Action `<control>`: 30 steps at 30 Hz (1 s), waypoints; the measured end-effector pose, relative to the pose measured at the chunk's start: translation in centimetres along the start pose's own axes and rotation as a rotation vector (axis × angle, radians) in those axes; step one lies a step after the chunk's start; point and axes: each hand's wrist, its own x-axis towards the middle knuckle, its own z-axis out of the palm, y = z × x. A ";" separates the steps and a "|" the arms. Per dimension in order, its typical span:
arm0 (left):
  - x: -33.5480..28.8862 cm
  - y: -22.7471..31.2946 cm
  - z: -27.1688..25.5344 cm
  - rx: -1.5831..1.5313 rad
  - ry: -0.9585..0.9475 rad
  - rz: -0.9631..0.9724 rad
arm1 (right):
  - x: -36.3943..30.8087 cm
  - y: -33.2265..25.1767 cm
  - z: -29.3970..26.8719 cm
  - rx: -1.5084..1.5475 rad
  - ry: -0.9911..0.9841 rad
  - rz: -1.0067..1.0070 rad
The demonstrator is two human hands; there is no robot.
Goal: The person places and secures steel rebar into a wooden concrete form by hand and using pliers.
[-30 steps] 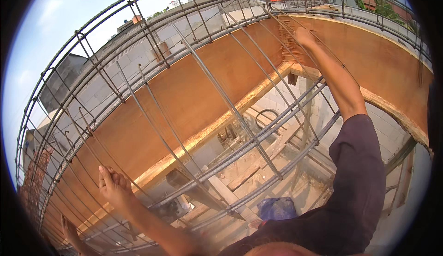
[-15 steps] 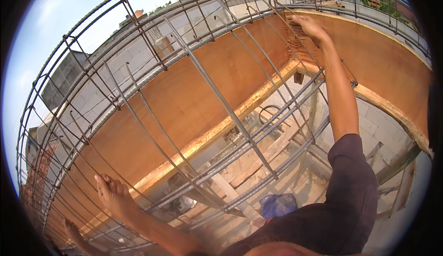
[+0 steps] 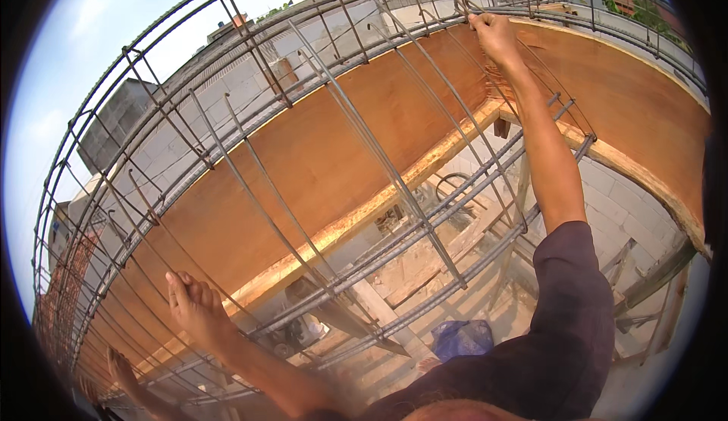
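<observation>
A long rebar cage [image 3: 334, 80] of ribbed bars and thin stirrups curves across the view. At the far right my right hand [image 3: 497, 38] is closed on a thin steel rod of the cage, above the corner of the plywood formwork [image 3: 364, 110]. At the lower left my left hand [image 3: 199, 311] is closed round another thin rod; the fingers partly hide it. Between my hands, several loose-ended rods [image 3: 379, 152] slant over thicker ribbed bars [image 3: 349, 281]. Another person's hand [image 3: 121, 368] is near the cage at the lower left edge.
A timber rail [image 3: 364, 212] runs under the plywood. Below the bars are planks [image 3: 379, 307], a blue plastic bag [image 3: 461, 339] and a dusty floor. A grey block wall [image 3: 614, 193] and a wooden brace [image 3: 656, 269] are on the right. Rooftops stand beyond.
My right hand has shifted slightly left along the top of the cage, its fingers curled tighter. My left hand keeps its grip. The whole view has drifted slightly.
</observation>
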 end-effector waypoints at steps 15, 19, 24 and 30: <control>1.0 -0.8 -0.8 -0.091 -0.032 -0.019 | -4.8 -10.3 7.3 0.204 -0.283 -0.023; 0.9 -0.4 -0.6 -0.124 -0.057 -0.013 | -4.1 -11.2 6.4 0.247 -0.299 -0.050; 0.3 -0.9 0.2 -0.114 -0.049 -0.026 | -5.9 -12.2 5.5 0.133 -0.241 -0.144; 0.1 -0.4 -0.2 -0.082 -0.034 -0.016 | -5.0 -11.5 6.5 0.061 -0.214 -0.149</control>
